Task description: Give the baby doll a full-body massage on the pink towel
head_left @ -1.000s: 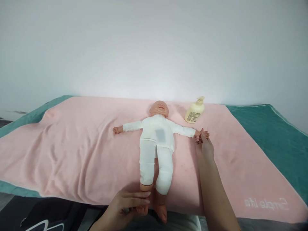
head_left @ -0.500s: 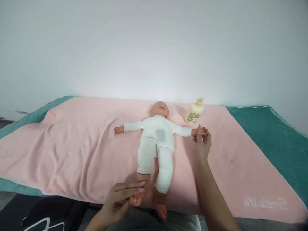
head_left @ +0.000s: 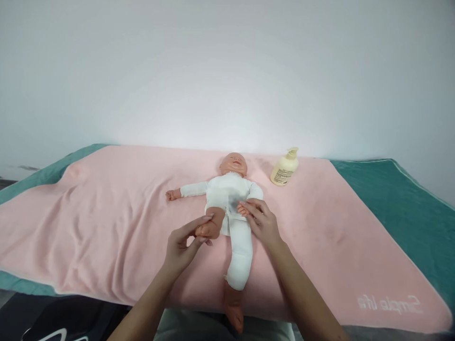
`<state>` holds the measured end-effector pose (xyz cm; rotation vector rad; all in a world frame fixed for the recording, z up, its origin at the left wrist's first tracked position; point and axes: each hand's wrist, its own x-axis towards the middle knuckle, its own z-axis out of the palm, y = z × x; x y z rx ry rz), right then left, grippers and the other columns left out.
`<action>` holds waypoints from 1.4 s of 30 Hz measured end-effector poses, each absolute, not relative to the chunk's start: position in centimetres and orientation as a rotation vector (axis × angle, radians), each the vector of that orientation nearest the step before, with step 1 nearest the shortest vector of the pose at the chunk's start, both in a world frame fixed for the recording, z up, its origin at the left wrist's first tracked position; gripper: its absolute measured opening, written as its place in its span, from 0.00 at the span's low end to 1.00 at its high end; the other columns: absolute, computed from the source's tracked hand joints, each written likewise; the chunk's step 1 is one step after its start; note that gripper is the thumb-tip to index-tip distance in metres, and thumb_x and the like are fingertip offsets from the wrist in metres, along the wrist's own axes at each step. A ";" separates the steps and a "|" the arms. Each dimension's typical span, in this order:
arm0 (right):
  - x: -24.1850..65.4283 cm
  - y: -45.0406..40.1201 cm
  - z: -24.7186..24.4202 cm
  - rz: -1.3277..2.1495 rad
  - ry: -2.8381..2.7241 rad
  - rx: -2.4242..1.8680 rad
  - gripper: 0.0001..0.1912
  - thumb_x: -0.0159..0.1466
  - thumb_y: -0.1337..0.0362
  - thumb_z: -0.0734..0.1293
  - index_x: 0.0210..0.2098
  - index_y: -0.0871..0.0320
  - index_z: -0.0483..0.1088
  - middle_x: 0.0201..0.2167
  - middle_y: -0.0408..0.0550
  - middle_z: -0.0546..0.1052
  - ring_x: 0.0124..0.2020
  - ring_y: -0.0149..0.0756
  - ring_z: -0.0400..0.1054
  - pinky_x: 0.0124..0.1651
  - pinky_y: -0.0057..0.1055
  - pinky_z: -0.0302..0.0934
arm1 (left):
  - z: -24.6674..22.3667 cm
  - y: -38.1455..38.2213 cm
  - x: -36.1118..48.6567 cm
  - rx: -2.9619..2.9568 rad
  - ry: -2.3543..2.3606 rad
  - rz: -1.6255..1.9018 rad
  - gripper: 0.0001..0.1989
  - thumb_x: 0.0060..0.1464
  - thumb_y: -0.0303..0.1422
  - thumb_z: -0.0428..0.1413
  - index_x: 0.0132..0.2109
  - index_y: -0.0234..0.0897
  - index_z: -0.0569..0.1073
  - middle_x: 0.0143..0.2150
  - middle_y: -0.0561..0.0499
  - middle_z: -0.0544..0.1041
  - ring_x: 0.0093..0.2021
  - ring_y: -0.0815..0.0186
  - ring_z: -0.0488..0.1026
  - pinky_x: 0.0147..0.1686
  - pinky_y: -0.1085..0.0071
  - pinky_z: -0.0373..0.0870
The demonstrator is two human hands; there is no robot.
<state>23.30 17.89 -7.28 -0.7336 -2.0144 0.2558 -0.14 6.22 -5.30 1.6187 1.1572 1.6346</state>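
A baby doll (head_left: 217, 193) in a white cloth suit lies on its back on a pink towel (head_left: 313, 265), head away from me. My left hand (head_left: 185, 241) is closed around the doll's foot on the left side, and that leg is bent up toward the belly. With my right hand (head_left: 262, 221) I grip the doll's hand on the right side, holding it over the torso, so that arm is folded across. The doll's other arm stretches out to the left, and its other leg lies straight toward me.
A cream pump bottle (head_left: 284, 168) stands on the towel to the right of the doll's head. A green cloth (head_left: 384, 199) shows beneath the towel at both sides. Behind rises a white wall (head_left: 227, 71). Dark items (head_left: 71, 317) lie at the lower left.
My left hand has pushed the doll's foot up, bending the leg. My right hand has brought the doll's hand inward from the outstretched position onto its torso.
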 end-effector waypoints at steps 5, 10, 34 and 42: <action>23.2 17.9 -7.4 0.216 -2.087 -0.719 0.19 0.68 0.68 0.59 0.55 0.45 0.69 0.49 0.50 0.70 0.49 0.39 0.69 0.47 0.38 0.70 | -4.3 7.6 0.3 1.518 1.096 1.675 0.15 0.59 0.32 0.57 0.53 0.36 0.74 0.52 0.41 0.76 0.26 0.69 0.77 0.26 0.73 0.76; 23.7 18.2 -7.3 0.381 -1.843 -0.791 0.16 0.66 0.65 0.62 0.52 0.49 0.71 0.48 0.52 0.70 0.45 0.39 0.70 0.39 0.34 0.70 | -4.8 6.5 0.0 1.582 1.041 1.697 0.16 0.58 0.31 0.58 0.53 0.38 0.74 0.52 0.44 0.77 0.36 0.63 0.80 0.31 0.72 0.78; 29.5 22.0 -7.6 1.068 -0.452 -1.004 0.18 0.49 0.61 0.77 0.33 0.60 0.69 0.24 0.38 0.71 0.21 0.20 0.63 0.20 0.15 0.59 | -12.5 -3.4 0.3 2.497 0.999 1.151 0.25 0.55 0.23 0.58 0.60 0.34 0.65 0.50 0.43 0.78 0.50 0.62 0.76 0.47 0.68 0.74; 28.6 21.6 -7.4 0.915 -0.569 -1.066 0.20 0.52 0.54 0.75 0.37 0.59 0.69 0.29 0.40 0.73 0.23 0.22 0.64 0.24 0.19 0.62 | -10.6 -2.8 0.0 2.463 1.054 1.305 0.21 0.59 0.24 0.54 0.59 0.36 0.67 0.48 0.43 0.79 0.47 0.64 0.78 0.41 0.73 0.75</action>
